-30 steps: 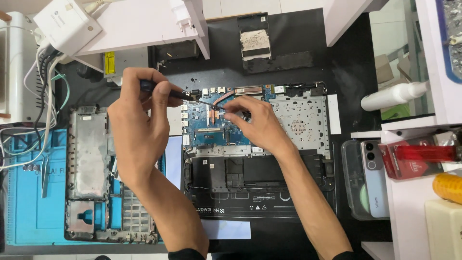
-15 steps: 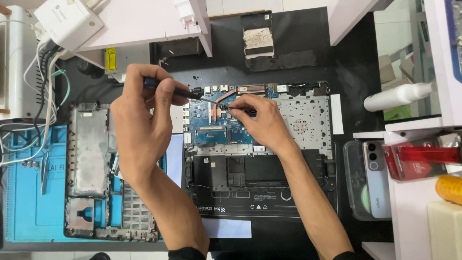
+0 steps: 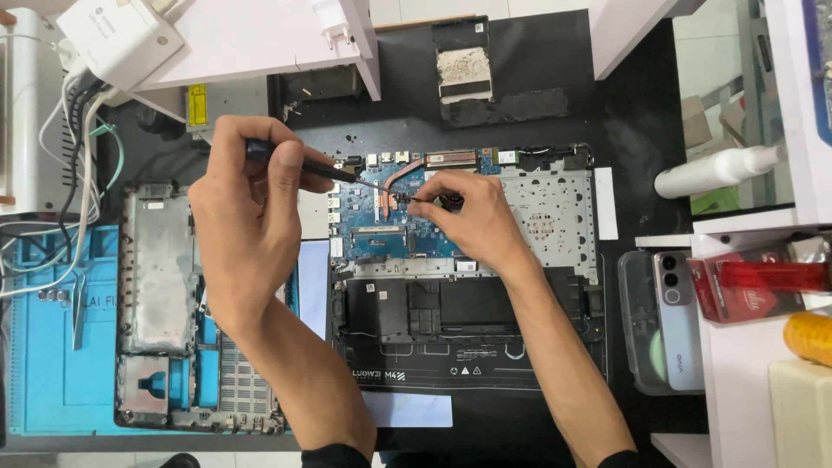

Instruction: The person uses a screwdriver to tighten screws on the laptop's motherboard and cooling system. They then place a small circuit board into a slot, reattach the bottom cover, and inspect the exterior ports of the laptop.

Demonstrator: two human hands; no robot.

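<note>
Head view looks straight down on an opened laptop lying on a dark mat, its blue circuit board bare and a copper heat pipe curving across it. The left hand is closed around the dark handle of a screwdriver, held pen-fashion near the top left corner of the board. The right hand rests on the board just right of the tip, its fingers pinched together on a small dark part; what exactly it pinches is too small to tell. The screwdriver's long axis runs nearly level across the picture, handle to the left and thin shaft pointing right and slightly down, with the tip over the board near the heat pipe, close to the right fingertips. As a judgement, the main risk is the tip slipping off its seat: at so shallow an angle, a sideways push could scrape the board or nick small components beside the pipe. A loosened screw might also drop into the chassis. The removed bottom cover lies on a blue work mat to the left, and a phone sits well apart on the right.
</note>
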